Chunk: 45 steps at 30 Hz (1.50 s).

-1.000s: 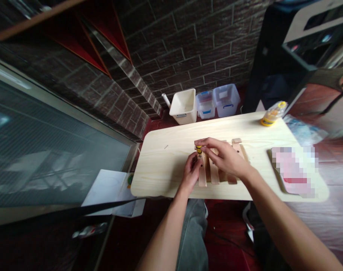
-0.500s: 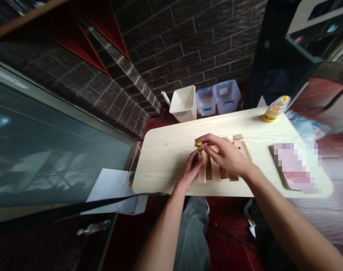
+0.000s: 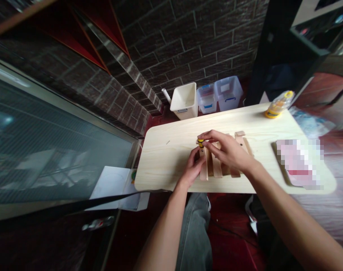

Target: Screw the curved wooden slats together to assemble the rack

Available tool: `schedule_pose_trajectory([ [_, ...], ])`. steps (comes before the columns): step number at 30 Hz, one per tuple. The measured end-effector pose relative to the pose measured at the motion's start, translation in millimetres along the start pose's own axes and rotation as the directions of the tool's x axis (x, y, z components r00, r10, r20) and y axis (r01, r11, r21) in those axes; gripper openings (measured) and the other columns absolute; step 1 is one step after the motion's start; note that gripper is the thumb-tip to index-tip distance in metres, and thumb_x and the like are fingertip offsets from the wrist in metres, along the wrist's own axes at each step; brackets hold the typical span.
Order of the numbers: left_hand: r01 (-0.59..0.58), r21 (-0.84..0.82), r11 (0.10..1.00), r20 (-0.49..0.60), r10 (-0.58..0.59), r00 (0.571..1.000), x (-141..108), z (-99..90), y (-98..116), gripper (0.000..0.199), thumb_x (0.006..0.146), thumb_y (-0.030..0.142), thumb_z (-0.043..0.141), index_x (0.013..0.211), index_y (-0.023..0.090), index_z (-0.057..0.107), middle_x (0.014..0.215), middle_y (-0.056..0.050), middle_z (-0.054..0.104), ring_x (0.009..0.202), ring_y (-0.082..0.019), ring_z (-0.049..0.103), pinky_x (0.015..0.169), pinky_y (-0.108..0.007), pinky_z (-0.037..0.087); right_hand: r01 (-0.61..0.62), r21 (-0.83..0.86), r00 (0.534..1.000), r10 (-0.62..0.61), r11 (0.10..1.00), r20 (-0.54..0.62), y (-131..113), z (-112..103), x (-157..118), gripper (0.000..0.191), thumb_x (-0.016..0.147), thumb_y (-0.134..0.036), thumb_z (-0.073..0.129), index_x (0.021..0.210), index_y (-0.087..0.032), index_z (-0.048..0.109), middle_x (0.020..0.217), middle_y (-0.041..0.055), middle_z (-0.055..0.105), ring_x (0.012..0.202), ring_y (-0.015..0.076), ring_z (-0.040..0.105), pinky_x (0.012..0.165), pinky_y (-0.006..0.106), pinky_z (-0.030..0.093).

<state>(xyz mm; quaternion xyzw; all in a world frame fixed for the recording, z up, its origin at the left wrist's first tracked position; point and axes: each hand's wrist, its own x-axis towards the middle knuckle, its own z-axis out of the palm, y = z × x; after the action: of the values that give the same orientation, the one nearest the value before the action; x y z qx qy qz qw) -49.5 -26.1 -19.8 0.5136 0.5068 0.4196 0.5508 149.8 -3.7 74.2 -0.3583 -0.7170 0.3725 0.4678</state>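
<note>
A short yellow-and-black screwdriver (image 3: 200,142) stands upright over the far end of the leftmost wooden slat. The fingertips of my right hand (image 3: 229,151) are closed around its handle from above. On that slat, just below the tool, a small dark screw or hole shows. My left hand (image 3: 191,166) grips the left side of the slatted wooden piece (image 3: 204,171), thumb against the wood. Several pale slats lie side by side across this piece, and my right hand and wrist cover part of them. The screwdriver's tip is too small to make out.
The light wood table (image 3: 160,165) bears a thin screw or stick (image 3: 168,142) on the left. A clear bottle with a yellow cap (image 3: 279,105) stands at the back right, near a blurred pink item (image 3: 295,162). Bins (image 3: 185,101) stand on the floor behind.
The view has shifted slightly. My right fingers have changed their position a little on the screwdriver handle, while my left hand keeps its grip on the wooden piece.
</note>
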Motion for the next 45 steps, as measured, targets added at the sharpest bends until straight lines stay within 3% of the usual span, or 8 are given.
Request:
schedule_pose_trajectory([
  [5, -0.019, 0.005, 1.000, 0.032, 0.019, 0.999, 2, -1.5, 2, 0.052, 0.092, 0.050, 0.081, 0.136, 0.025, 0.064, 0.144, -0.010, 0.070, 0.137, -0.031, 0.064, 0.123, -0.049, 0.045, 0.001, 0.026, 1.000, -0.001, 1.000, 0.018, 2, 2, -2, 0.024, 0.108, -0.026, 0.056, 0.125, -0.026, 0.072, 0.134, 0.0081, 0.079, 0.128, 0.0268, 0.075, 0.112, 0.048, 0.060],
  [13, -0.026, -0.018, 0.999, 0.052, 0.027, 0.998, 3, -1.4, 4, 0.054, 0.094, 0.045, 0.080, 0.141, 0.024, 0.062, 0.153, -0.012, 0.066, 0.142, -0.032, 0.060, 0.125, -0.049, 0.042, 0.016, 0.023, 1.000, -0.016, 1.000, 0.016, 5, 0, -1, 0.018, 0.109, -0.029, 0.058, 0.121, -0.027, 0.072, 0.127, 0.0070, 0.081, 0.124, 0.0264, 0.076, 0.108, 0.046, 0.061],
  [18, -0.006, -0.018, 1.000, 0.063, 0.007, 0.998, 4, -0.9, 7, 0.056, 0.094, 0.045, 0.079, 0.143, 0.024, 0.062, 0.148, -0.012, 0.069, 0.135, -0.033, 0.064, 0.119, -0.049, 0.047, 0.025, 0.004, 1.000, -0.025, 1.000, 0.009, 5, 0, 0, 0.018, 0.108, -0.030, 0.060, 0.121, -0.027, 0.071, 0.126, 0.0077, 0.080, 0.120, 0.0269, 0.076, 0.107, 0.047, 0.061],
  [23, 0.012, -0.013, 1.000, 0.045, -0.012, 0.999, 5, -1.0, 6, 0.053, 0.095, 0.045, 0.079, 0.141, 0.024, 0.062, 0.143, -0.012, 0.071, 0.135, -0.033, 0.064, 0.118, -0.049, 0.047, 0.040, 0.047, 0.999, -0.041, 0.998, 0.018, 2, 2, 0, 0.018, 0.110, -0.029, 0.056, 0.119, -0.026, 0.071, 0.133, 0.0079, 0.079, 0.131, 0.0263, 0.072, 0.113, 0.047, 0.058],
  [33, 0.041, -0.009, 0.999, 0.023, -0.041, 0.999, 5, -0.7, 3, 0.055, 0.095, 0.047, 0.078, 0.142, 0.025, 0.061, 0.146, -0.012, 0.069, 0.139, -0.033, 0.062, 0.117, -0.047, 0.049, 0.023, 0.044, 1.000, -0.024, 0.999, 0.003, 2, 2, 0, 0.012, 0.108, -0.034, 0.062, 0.114, -0.026, 0.069, 0.122, 0.0069, 0.081, 0.116, 0.0253, 0.077, 0.101, 0.044, 0.060],
  [38, 0.061, -0.011, 0.998, 0.016, -0.060, 0.998, 7, -0.4, 0, 0.056, 0.094, 0.050, 0.079, 0.141, 0.026, 0.060, 0.139, -0.011, 0.073, 0.130, -0.032, 0.067, 0.112, -0.047, 0.052, 0.048, 0.043, 0.999, -0.047, 0.998, -0.008, -4, 1, 0, 0.010, 0.107, -0.025, 0.060, 0.111, -0.025, 0.069, 0.134, 0.0091, 0.079, 0.128, 0.0253, 0.074, 0.108, 0.044, 0.058],
  [45, 0.051, -0.002, 0.999, 0.032, -0.051, 0.998, 7, -0.2, 5, 0.055, 0.093, 0.050, 0.080, 0.139, 0.025, 0.062, 0.143, -0.012, 0.071, 0.134, -0.033, 0.065, 0.113, -0.047, 0.052, 0.043, 0.042, 0.999, -0.043, 0.998, -0.020, -5, 2, 1, 0.008, 0.107, -0.029, 0.062, 0.107, -0.025, 0.068, 0.124, 0.0076, 0.083, 0.122, 0.0255, 0.077, 0.103, 0.043, 0.060],
])
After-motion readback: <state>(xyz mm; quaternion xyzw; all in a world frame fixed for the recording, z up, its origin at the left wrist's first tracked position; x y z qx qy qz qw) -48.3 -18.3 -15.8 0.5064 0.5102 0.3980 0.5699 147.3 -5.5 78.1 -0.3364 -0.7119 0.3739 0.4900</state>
